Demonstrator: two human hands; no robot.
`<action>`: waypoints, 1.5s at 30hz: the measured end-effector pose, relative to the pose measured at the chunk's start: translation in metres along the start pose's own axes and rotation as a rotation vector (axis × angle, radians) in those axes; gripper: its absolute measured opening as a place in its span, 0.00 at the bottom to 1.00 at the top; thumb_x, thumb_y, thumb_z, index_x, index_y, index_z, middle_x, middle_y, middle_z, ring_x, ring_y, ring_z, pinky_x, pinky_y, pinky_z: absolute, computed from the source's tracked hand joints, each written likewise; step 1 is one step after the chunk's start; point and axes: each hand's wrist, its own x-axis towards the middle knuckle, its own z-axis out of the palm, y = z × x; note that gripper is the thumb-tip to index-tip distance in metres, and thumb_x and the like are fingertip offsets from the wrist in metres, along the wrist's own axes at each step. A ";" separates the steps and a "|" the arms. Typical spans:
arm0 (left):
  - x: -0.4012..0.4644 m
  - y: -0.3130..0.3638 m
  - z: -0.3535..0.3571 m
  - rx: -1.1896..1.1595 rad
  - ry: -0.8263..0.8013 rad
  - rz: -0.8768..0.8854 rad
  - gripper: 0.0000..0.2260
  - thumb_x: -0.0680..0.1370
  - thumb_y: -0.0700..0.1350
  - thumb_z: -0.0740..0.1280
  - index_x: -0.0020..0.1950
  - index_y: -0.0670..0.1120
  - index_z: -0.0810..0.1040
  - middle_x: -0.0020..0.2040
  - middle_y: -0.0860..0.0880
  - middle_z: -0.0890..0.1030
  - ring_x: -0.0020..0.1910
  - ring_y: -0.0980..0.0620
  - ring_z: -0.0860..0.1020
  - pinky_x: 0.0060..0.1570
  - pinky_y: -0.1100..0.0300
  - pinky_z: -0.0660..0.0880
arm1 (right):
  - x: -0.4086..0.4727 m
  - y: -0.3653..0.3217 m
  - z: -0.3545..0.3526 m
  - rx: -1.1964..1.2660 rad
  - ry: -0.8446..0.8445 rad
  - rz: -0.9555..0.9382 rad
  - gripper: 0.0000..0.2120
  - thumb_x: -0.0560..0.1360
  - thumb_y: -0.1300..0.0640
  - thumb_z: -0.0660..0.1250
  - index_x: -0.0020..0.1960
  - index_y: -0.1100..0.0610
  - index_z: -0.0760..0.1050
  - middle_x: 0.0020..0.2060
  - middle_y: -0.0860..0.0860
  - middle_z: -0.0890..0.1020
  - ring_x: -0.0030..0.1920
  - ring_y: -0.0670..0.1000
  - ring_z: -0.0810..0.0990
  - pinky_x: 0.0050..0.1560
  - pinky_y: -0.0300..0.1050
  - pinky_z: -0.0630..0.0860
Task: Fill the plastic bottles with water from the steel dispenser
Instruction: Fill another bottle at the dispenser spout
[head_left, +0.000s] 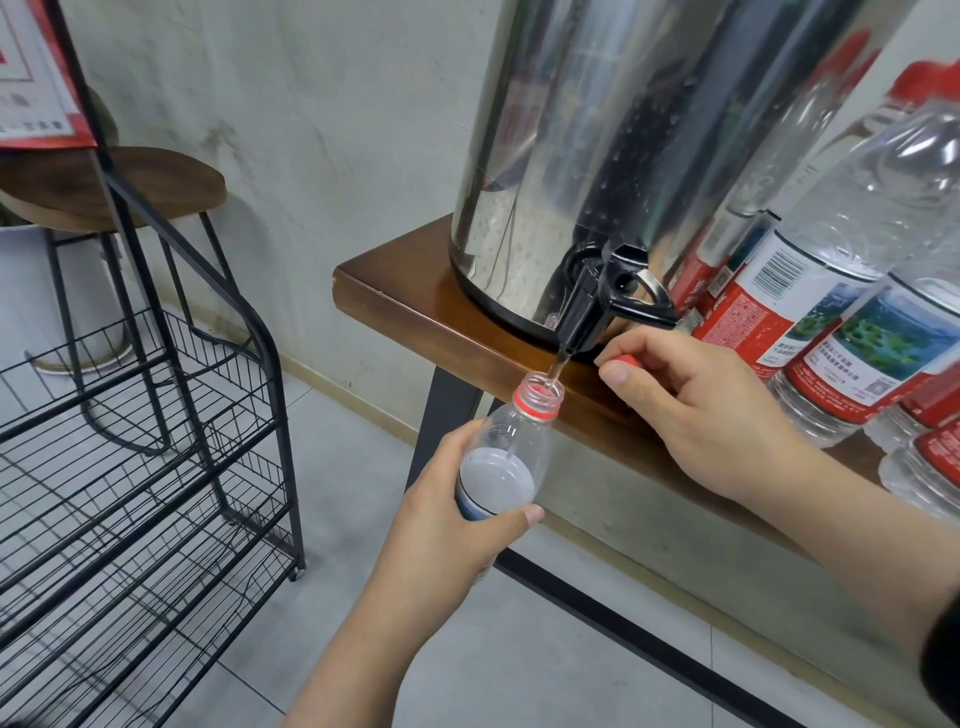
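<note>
Bottle, gripped by the left hand under the steel dispenser tap, looks mostly full as water streams in, while the right hand pinches its red cap; other bottles wait on the surface.

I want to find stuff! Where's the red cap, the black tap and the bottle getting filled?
red cap (627, 360), head view, its visible red end.
black tap (584, 312), head view, spout body.
bottle (511, 441), head view, clear shoulder.
</note>
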 end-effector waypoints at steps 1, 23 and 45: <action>0.000 0.000 0.000 -0.001 0.000 0.000 0.30 0.72 0.47 0.79 0.67 0.67 0.70 0.59 0.62 0.78 0.56 0.62 0.78 0.39 0.74 0.76 | 0.000 0.000 0.000 -0.004 -0.002 0.001 0.18 0.71 0.30 0.58 0.48 0.40 0.78 0.41 0.48 0.82 0.42 0.49 0.79 0.44 0.45 0.74; 0.001 -0.004 0.001 0.024 0.002 -0.009 0.31 0.72 0.47 0.79 0.69 0.65 0.69 0.60 0.60 0.79 0.58 0.57 0.79 0.41 0.76 0.75 | 0.001 0.003 0.000 -0.013 0.004 -0.007 0.17 0.72 0.31 0.58 0.48 0.39 0.77 0.40 0.47 0.82 0.41 0.48 0.80 0.44 0.46 0.75; 0.003 -0.007 0.001 0.041 -0.003 0.000 0.31 0.73 0.48 0.79 0.69 0.65 0.68 0.60 0.61 0.78 0.59 0.57 0.78 0.41 0.76 0.74 | 0.001 0.000 0.000 -0.006 0.001 0.005 0.18 0.71 0.30 0.58 0.48 0.40 0.77 0.40 0.48 0.82 0.40 0.49 0.79 0.43 0.46 0.74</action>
